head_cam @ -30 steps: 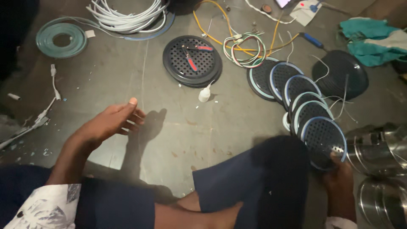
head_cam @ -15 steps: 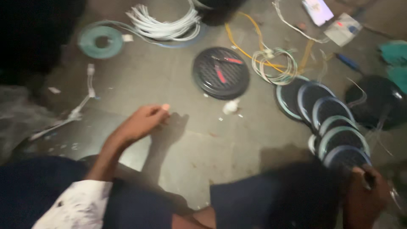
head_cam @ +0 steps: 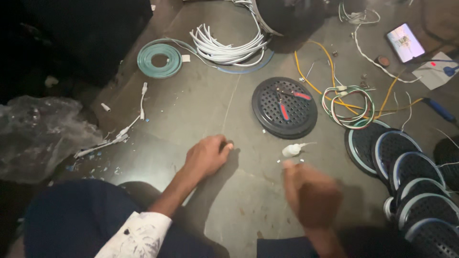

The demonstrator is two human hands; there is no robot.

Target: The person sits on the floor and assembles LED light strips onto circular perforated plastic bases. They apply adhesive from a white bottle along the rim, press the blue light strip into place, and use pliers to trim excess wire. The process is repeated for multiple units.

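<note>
A dark floor point(head_cam: 201, 110) holds a round black perforated grille point(head_cam: 285, 108) with red-handled pliers lying on it. The left hand point(head_cam: 206, 155) rests curled on the floor, holding nothing. The blurred right hand point(head_cam: 311, 193), its grip unclear, hovers just below a small white connector point(head_cam: 291, 150).

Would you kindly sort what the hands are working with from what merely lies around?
In hand:
left hand, on the grey floor
right hand, blurred
small white plastic connector, nearest it

Lying about:
black round perforated grille
teal tape coil
white cable bundle
</note>
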